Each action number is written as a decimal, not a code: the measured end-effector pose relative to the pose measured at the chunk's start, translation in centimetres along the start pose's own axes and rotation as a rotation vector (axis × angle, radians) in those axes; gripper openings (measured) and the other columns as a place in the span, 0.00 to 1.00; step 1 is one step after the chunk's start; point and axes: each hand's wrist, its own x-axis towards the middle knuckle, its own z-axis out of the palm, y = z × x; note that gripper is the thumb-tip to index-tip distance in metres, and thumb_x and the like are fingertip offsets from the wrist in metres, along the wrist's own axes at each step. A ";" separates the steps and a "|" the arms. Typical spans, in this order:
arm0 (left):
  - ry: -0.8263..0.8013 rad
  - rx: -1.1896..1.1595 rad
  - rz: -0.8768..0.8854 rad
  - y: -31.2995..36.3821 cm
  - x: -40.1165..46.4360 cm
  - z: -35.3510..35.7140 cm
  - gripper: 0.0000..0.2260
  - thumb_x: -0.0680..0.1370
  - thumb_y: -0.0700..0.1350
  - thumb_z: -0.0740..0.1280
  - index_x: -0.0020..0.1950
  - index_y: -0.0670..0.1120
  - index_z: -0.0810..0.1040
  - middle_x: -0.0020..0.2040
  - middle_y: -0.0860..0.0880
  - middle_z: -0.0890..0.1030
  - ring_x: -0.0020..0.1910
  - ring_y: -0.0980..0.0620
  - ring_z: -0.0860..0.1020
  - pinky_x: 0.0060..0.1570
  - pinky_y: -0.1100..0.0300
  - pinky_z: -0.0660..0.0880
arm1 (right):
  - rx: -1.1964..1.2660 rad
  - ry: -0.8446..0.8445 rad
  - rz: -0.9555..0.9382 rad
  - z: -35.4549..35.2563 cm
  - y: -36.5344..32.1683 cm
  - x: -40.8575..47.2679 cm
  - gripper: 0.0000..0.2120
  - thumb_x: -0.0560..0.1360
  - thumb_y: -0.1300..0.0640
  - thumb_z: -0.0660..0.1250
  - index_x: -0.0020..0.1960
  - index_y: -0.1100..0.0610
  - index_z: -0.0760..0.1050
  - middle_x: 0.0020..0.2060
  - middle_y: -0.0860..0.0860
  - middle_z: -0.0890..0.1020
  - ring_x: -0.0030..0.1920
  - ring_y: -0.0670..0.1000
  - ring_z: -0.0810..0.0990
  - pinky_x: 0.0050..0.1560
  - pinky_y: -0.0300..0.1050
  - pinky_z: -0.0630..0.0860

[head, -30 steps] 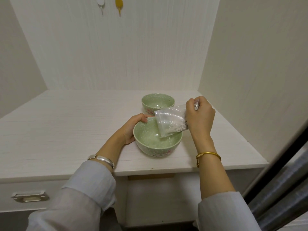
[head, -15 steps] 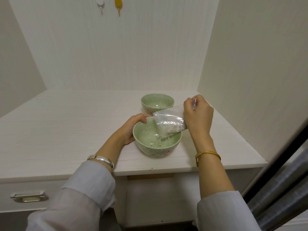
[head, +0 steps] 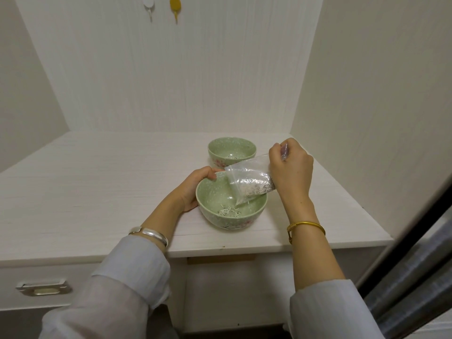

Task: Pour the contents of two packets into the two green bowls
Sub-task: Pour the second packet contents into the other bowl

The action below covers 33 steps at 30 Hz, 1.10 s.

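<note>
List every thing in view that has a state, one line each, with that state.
Near green ceramic bowl: upright, a few white pieces at its bottom.
Far green ceramic bowl: upright, some pieces inside.
Clear plastic packet: tilted mouth-down over the near bowl, partly full, pouring.
Left hand: grip on the near bowl's rim.
Right hand: pinching the packet's raised end.
Drawer with metal handle: closed.

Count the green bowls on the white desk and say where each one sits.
2. The near bowl sits toward the desk's front edge, gripped by the left hand, under the packet held by the right hand. The far bowl stands just behind it. None appears hidden.
</note>
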 end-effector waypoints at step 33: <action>-0.042 0.016 0.013 -0.2 0.1 -0.3 0.15 0.65 0.45 0.58 0.37 0.49 0.85 0.34 0.50 0.85 0.34 0.54 0.83 0.32 0.65 0.77 | -0.059 -0.052 -0.059 -0.3 -0.4 0.0 0.11 0.75 0.57 0.60 0.35 0.59 0.66 0.24 0.45 0.67 0.30 0.55 0.68 0.30 0.45 0.62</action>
